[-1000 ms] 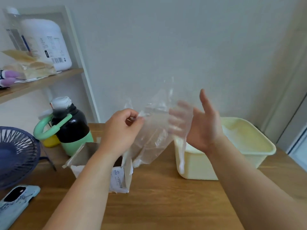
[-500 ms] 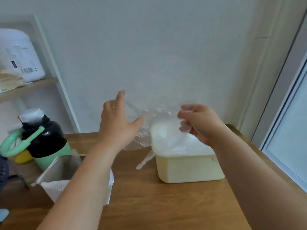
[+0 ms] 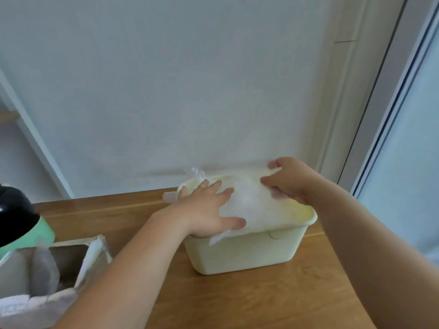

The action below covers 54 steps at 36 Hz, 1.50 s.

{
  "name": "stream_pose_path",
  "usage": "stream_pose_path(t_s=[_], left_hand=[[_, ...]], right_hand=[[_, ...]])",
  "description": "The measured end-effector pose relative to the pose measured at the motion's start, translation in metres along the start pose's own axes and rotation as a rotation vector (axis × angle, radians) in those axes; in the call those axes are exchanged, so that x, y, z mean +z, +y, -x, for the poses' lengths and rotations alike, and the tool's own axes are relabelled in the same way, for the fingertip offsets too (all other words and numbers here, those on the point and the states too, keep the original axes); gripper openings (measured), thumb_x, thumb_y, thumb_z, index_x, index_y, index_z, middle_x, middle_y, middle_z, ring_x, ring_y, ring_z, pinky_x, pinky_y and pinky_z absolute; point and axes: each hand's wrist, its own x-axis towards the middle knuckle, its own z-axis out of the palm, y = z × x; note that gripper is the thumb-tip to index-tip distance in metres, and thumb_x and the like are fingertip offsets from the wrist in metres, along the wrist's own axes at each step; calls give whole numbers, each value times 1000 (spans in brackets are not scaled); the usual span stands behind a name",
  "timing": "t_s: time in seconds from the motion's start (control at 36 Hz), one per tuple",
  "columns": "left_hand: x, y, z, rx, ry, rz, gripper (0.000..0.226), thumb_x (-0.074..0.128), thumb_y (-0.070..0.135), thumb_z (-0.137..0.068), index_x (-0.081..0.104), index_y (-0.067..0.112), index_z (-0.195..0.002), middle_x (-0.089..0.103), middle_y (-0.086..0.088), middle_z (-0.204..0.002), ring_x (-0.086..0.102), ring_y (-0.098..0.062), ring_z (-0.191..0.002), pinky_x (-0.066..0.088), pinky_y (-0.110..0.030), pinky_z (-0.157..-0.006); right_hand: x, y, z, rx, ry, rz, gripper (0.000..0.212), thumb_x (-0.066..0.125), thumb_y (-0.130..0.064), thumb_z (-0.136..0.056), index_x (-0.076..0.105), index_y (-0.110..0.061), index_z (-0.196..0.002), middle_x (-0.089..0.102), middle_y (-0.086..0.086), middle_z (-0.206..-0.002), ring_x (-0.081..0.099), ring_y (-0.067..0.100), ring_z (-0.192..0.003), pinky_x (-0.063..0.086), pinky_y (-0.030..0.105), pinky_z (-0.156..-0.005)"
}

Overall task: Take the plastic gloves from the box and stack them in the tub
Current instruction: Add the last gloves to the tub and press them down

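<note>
A pale yellow tub [image 3: 247, 252] stands on the wooden table near the wall. Clear plastic gloves [image 3: 251, 205] lie spread over its top, with a cuff hanging over the near rim. My left hand [image 3: 209, 212] lies flat on the gloves at the tub's left side, fingers straight and spread. My right hand [image 3: 288, 179] is over the tub's far right corner, its fingers curled and pinching the edge of the top glove. The open cardboard box [image 3: 47, 276] sits at the lower left, its flaps up; its contents are blurred.
A black and green bottle [image 3: 19, 224] stands at the left edge behind the box. A white wall runs behind the table, and a door or window frame [image 3: 389, 110] rises at the right. Bare wooden table [image 3: 261, 302] lies in front of the tub.
Both hands moved right and down from mid-air to the tub, bringing the glove onto the stack. My left hand went from holding the glove to lying flat on it. The camera turned right.
</note>
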Motion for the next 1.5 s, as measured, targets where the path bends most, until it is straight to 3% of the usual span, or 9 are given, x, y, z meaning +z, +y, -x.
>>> stream_pose_path(t_s=[0.14,0.25,0.33,0.56,0.75,1.03,1.22,1.42,1.5], left_hand=[[2,5,-23,22,-108,-127,83,35,71,-89,1,32,-154,-8,5,-162,-6,-20,-149,8,-48,-119],[4,16,-35,100,-140,-216,76,36,60,-95,1,27,-154,-3,5,-162,2,-23,-148,19,-48,-117],[6,21,-38,148,-140,-123,75,41,55,-96,3,29,-155,3,5,-162,9,-20,-147,25,-46,-115],[-2,2,-4,42,47,-122,84,35,77,-84,9,37,-153,-5,14,-161,-10,-12,-148,-1,-44,-120],[3,-9,-24,-37,-202,-228,81,41,59,-94,-2,27,-154,-17,3,-161,-11,-18,-149,5,-42,-120],[20,2,-44,-58,-337,-146,75,42,35,-100,-10,24,-153,-18,1,-160,-3,-30,-149,12,-46,-119],[-3,-8,-10,-20,19,94,81,52,68,-83,31,28,-150,28,9,-156,30,-14,-142,27,-30,-112],[-14,-43,44,5,474,329,31,55,40,-94,64,31,-123,62,13,-118,55,-4,-109,39,-20,-89],[-8,-66,74,-46,597,413,21,56,34,-94,70,32,-110,62,27,-98,56,8,-91,35,-1,-76]], right_hand=[[-4,4,5,-362,338,635,44,54,-14,-93,38,-15,-134,52,11,-127,52,29,-110,38,31,-78],[3,-6,21,-636,281,652,31,57,-24,-91,57,-17,-121,61,1,-117,55,21,-109,43,31,-88],[10,-7,20,-445,-67,674,33,57,-31,-92,59,-23,-123,61,-8,-114,56,11,-108,42,24,-92],[13,16,4,-115,-417,910,77,53,-50,-90,12,-28,-151,17,-6,-158,22,18,-143,19,32,-113],[18,20,2,-24,-528,1025,95,49,-74,-78,1,-36,-151,5,-7,-159,19,24,-144,22,43,-114],[23,37,-13,-25,-515,1093,93,60,-54,-83,-3,-37,-150,3,-5,-158,24,31,-141,31,49,-109],[10,16,8,-161,-311,840,88,67,-57,-78,22,-31,-149,23,-9,-155,25,14,-142,22,33,-113],[43,-20,44,-454,7,464,43,59,-37,-90,54,-24,-130,58,-7,-126,55,12,-115,41,24,-96],[77,-36,62,-551,53,286,30,59,-32,-90,62,-22,-119,63,-12,-102,60,7,-96,44,19,-85]])
